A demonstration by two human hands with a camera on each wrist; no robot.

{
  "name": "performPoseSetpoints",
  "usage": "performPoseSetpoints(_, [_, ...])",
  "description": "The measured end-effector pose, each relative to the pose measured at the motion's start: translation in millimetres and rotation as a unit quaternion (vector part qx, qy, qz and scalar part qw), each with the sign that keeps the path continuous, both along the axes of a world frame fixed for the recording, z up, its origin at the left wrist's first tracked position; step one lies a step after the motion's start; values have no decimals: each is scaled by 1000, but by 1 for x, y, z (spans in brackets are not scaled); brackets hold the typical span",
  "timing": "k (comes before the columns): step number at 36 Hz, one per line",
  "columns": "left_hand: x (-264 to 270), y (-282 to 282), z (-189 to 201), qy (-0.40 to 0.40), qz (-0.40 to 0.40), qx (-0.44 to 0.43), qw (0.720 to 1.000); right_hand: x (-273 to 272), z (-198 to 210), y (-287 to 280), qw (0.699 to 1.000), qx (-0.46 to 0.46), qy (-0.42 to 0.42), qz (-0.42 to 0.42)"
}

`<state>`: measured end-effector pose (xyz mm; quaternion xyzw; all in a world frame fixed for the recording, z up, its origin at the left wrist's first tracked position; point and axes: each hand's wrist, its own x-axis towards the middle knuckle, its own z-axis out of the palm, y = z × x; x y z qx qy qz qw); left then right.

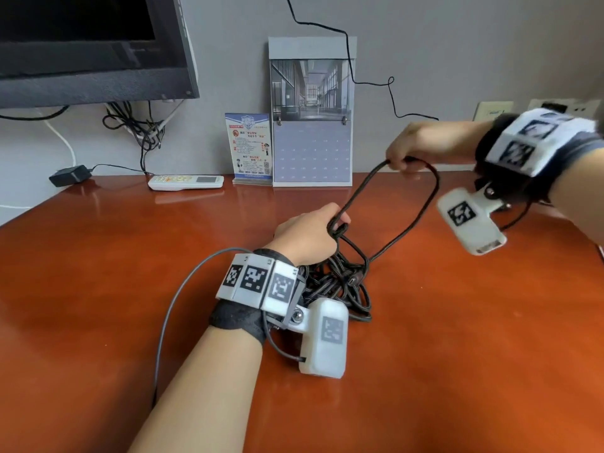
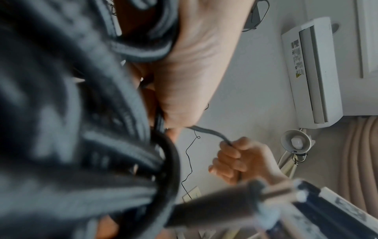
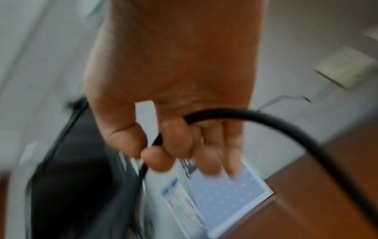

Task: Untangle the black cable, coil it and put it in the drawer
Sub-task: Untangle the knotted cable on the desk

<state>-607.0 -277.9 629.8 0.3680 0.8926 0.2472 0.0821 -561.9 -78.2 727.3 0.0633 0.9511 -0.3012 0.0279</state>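
My left hand point(image 1: 309, 235) closes on the cable point(image 1: 340, 282) at a knot, low over the desk point(image 1: 98, 289), so that the tangle below my wrist has an anchor. My right hand point(image 1: 421, 145) is raised toward the wall and curls its fingers point(image 3: 208, 145) round a loop of the same cable. One strand runs taut from the knot up to that hand; the other side of the loop sags back down to the heap. Held apart like this, the two hands should draw slack out of the knot while the heap lies on the desk, between my forearm and the far strand.

The calendar point(image 1: 312, 125), card point(image 1: 250, 148) and remote point(image 1: 186, 183) stand at the desk's rear edge, well apart from the work.

Hidden or unclear:
- No drawer appears in any view, so I cannot say where the cable must go.
- The left wrist camera point(image 1: 325, 336) covers part of the heap; I cannot trace how its strands cross.
- The left wrist view is filled with blurred cable close to the lens.
- The right wrist view is smeared by motion, though the grip reads plainly.
- A small plug point(image 1: 354, 279) shows in the heap; I cannot find the other cable end.
- A thinner wire point(image 1: 351, 60) on the wall is a separate thing.
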Motion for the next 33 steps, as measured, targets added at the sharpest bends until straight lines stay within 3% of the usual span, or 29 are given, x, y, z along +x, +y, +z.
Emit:
performPoseSetpoints(2, [-1,0,0,1,3,1,1000,11,4,10,981,-180,-74,9])
performPoseSetpoints(3, [-1,0,-1,2,4,0,1000,15,3,14,973,-207,-105,12])
performPoseSetpoints(5, [-1,0,-1,4,4,-5,1000,20,-2,21,972,-186,-145,10])
performPoseSetpoints(8, [-2,1,-1,8,2,-10,1000,25,-11,27,978,-69,-194,-10])
performPoseSetpoints(13, [-3,2,-1,14,1,-16,1000,31,-17,16,951,51,-301,-47])
performPoseSetpoints(16, [-3,2,-2,15,0,-15,1000,28,-19,13,937,-70,-337,-67])
performPoseSetpoints(19, [-5,3,-4,16,1,-10,1000,28,-32,13,927,-185,-312,-91])
performPoseSetpoints(23, [-5,3,-4,18,1,-9,1000,27,-60,6,935,-51,-331,-116])
performPoseSetpoints(27, [-5,3,-3,17,-1,-8,1000,21,-75,-4,942,120,-307,-69])
performPoseSetpoints(33, [-5,3,-3,11,-2,-4,1000,9,-89,-13,940,220,-262,9])
